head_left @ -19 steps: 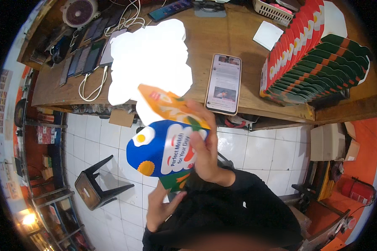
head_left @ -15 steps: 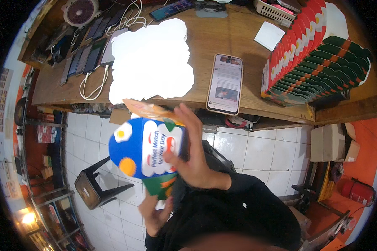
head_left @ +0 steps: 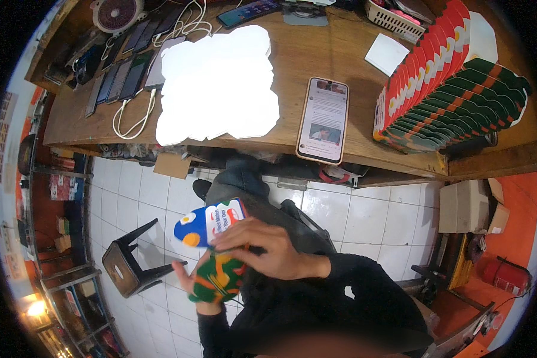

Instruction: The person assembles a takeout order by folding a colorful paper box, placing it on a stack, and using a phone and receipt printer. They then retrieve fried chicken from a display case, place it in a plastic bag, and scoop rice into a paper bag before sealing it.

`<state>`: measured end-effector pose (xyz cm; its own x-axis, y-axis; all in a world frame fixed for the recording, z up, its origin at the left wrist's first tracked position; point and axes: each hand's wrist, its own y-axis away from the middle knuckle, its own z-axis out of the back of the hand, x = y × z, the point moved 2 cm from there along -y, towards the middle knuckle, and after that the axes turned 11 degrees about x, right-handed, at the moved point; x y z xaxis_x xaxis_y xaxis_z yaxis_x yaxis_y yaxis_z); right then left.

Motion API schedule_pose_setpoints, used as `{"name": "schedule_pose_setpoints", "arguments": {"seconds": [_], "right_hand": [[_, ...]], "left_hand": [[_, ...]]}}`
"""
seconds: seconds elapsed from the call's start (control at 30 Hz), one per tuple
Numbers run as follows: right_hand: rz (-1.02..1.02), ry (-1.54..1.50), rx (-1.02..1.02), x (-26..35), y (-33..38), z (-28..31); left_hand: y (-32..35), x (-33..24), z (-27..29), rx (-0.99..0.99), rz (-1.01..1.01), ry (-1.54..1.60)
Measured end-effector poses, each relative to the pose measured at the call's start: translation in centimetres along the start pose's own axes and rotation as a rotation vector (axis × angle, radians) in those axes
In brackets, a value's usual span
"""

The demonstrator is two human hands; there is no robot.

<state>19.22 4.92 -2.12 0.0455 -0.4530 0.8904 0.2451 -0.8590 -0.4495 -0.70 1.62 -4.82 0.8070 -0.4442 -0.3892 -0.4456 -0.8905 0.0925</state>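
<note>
A printed paper food carton (head_left: 191, 227), blue and white on one panel and green with orange shapes on another, is held low over my lap, in front of the table. My right hand (head_left: 268, 246) lies across its near side, fingers curled over the panels. My left hand (head_left: 185, 275) is under and behind the green part, mostly hidden, with a fingertip sticking out to the left. On the table ahead lies a stack of white die-cut cardboard blanks (head_left: 218, 83). Nested cartons with red (head_left: 426, 65) and green (head_left: 459, 104) panels stand at the right.
A lit phone (head_left: 321, 122) rests near the front edge of the wooden table (head_left: 316, 51). Several phones (head_left: 120, 77) with white cables lie at the left. A white basket (head_left: 394, 22) sits at the back. Below are a dark stool (head_left: 131, 262) and a fire extinguisher (head_left: 504, 274).
Both hands have drawn the carton down and toward me, away from the table edge. It has been turned, so more of the green panel shows. The orange-brown flap is no longer visible.
</note>
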Motion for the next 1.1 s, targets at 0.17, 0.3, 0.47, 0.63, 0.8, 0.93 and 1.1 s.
{"name": "schedule_pose_setpoints", "arguments": {"seconds": [0.17,0.3,0.47,0.63,0.8,0.93,1.1], "right_hand": [[0.030,0.291,-0.265,-1.1,0.0,1.7],[0.015,0.363,-0.227,-2.0,0.2,1.6],[0.081,0.508,-0.080,-2.9,0.9,2.6],[0.106,0.531,-0.029,-3.9,1.2,3.0],[0.233,0.550,0.080,-4.3,0.9,3.2],[0.324,0.633,0.233,-4.6,0.4,4.2],[0.413,0.591,0.297,-4.6,-0.4,5.7]], "left_hand": [[-1.9,0.3,-0.6,0.095,-0.025,-0.537],[-4.1,-0.6,-1.9,-0.272,0.142,-0.843],[-5.7,-0.1,-2.8,-0.328,0.178,-0.863],[-4.7,0.9,-2.8,-0.281,0.241,-0.860],[-4.5,2.4,-2.4,-0.391,0.070,-0.621],[-4.6,2.4,-2.4,-0.480,0.085,-0.749],[-4.9,2.3,-2.4,-0.399,0.126,-0.690]]}}
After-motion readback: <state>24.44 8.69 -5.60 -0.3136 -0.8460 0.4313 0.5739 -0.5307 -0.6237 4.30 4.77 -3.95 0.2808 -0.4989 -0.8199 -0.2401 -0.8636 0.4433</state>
